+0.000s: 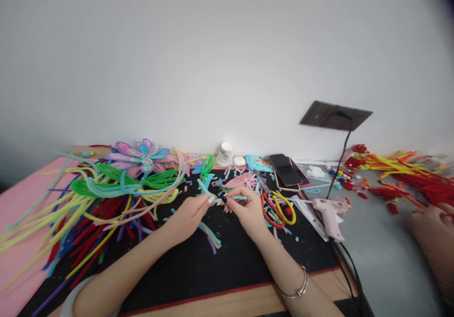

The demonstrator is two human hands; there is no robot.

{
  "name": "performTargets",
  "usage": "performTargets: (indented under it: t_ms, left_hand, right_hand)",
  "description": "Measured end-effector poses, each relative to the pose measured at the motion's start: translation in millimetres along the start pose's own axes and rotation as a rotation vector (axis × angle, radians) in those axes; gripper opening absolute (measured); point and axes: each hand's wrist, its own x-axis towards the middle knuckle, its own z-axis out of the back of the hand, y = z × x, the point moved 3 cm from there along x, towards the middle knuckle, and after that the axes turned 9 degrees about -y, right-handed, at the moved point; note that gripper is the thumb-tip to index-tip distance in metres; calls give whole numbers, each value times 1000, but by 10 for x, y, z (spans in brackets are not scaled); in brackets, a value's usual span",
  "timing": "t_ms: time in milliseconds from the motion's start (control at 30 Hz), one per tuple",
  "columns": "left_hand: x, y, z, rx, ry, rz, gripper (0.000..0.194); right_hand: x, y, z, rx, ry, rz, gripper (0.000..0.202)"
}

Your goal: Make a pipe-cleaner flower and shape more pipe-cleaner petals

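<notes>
Nearest lay a flat black mat with a red edge point(198, 274). Over its middle, the left hand point(189, 215) pinched a pale aqua fuzzy stem point(204, 188) between thumb and finger, and the right hand point(248, 213) pinched stem of the same colour just beside it; whether this was 1 piece or 2 could not be told. A slack pinch might let the soft stem slip or untwist, and a hard bend could kink its core. If dropped, it could have been lost among the similar loose cut strips in aqua and purple point(211, 235) near the left hand.

To the right, metal scissors with 1 orange and 1 yellow handle loop point(264, 185) lay among scraps, which crowded the right hand's far side. Farther right, a pale pink glue gun point(328, 218) trailed black cable; a sleeve or arm could snag it. Another person's hand point(431, 225) was at the right edge. Far left, a pastel petalled flower point(145, 158) stood beyond green looped stems point(163, 179); a white paper cup point(226, 152) stood by the wall.
</notes>
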Motion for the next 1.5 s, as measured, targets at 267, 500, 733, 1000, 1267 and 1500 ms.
performTargets:
  t_ms: [267, 500, 733, 1000, 1267, 1500]
  left_hand:
    - [-56, 79, -82, 327, 113, -184, 26]
    - [-76, 72, -76, 413, 77, -263, 18]
    - [-76, 104, -98, 521, 142, -285, 23]
    - [-80, 146, -165, 904, 325, -327, 29]
    - [-58, 100, -122, 870, 269, -283, 32]
    - [-53, 75, -123, 834, 265, -276, 29]
  right_hand:
    - [41, -20, 4, 128, 78, -39, 21]
    - [6, 24, -50, 71, 201, -121, 19]
    - [-2, 4, -74, 15, 258, -131, 4]
    - [-11, -2, -66, -208, 288, 20, 7]
    - [45, -20, -17, -139, 88, -93, 6]
    - [62, -73, 6, -35, 10, -176, 13]
